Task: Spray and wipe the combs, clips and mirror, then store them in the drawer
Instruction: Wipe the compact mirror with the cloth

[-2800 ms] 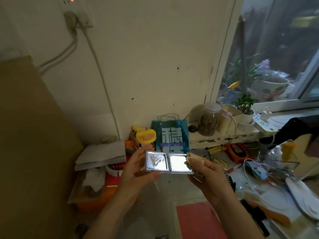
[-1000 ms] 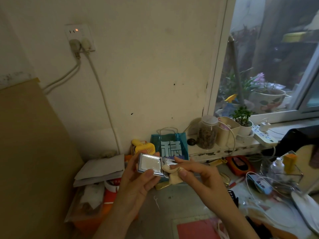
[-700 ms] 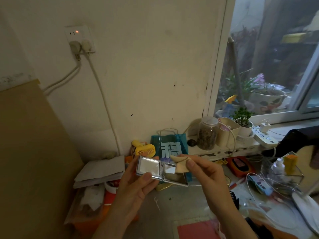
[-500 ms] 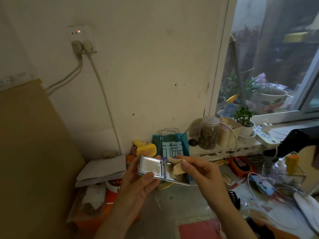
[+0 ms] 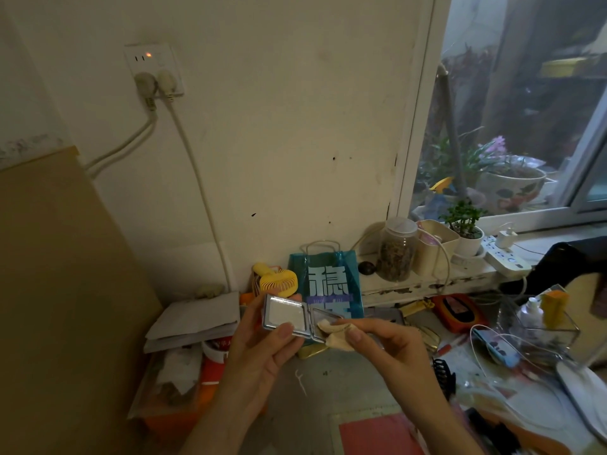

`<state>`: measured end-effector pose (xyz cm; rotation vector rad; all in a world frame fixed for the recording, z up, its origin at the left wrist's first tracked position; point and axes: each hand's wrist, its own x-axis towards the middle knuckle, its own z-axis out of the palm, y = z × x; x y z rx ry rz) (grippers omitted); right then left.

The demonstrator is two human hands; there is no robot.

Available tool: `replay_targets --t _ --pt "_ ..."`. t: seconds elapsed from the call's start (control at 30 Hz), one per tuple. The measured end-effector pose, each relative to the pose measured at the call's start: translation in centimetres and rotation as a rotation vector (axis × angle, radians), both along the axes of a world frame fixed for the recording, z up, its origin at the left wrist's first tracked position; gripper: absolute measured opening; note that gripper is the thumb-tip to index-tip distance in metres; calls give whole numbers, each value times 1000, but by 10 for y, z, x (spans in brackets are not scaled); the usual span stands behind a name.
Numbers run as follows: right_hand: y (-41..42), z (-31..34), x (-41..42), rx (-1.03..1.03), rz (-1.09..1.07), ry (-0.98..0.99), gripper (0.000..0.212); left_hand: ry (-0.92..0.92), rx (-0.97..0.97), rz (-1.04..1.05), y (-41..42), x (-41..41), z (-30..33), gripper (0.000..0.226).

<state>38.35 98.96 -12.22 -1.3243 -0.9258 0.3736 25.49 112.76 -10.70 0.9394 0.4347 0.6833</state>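
Observation:
A silver folding compact mirror [image 5: 285,316] is held open above the desk. My left hand [image 5: 262,353] grips its left half, thumb on the lower frame and fingers behind. My right hand [image 5: 391,348] pinches a small beige cloth [image 5: 331,333] and presses it against the mirror's right half, which the cloth and fingers mostly hide. A black claw clip [image 5: 443,376] lies on the desk to the right of my right wrist. A small spray bottle [image 5: 530,315] stands in a clear box at the right.
A teal gift bag [image 5: 328,277] and a yellow mini fan [image 5: 277,282] stand against the wall behind the mirror. A stack of papers [image 5: 193,320] lies at left, a jar [image 5: 395,249] and plant pot [image 5: 466,236] on the sill, cables and a red mat [image 5: 377,435] near me.
The head camera has tilted up since the earliest frame. My right hand has moved the cloth down across the mirror's right half; my left hand keeps its grip on the left half.

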Motion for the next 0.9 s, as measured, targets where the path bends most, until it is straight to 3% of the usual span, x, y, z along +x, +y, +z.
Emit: replay_targets --t 0.13,0.33,0.57,0.9 --pt "4 9 2 96 -60 137 9 -10 -9 -41 1 -1 -2 56" --pt "16 7 4 41 -95 118 21 6 44 -103 -2 -4 -6 73" --pt "12 1 2 -13 -94 -19 25 1 22 -91 -1 -6 -7 67" --pt "-3 0 -10 -45 -20 -14 25 -11 69 -100 -2 -5 -10 67"
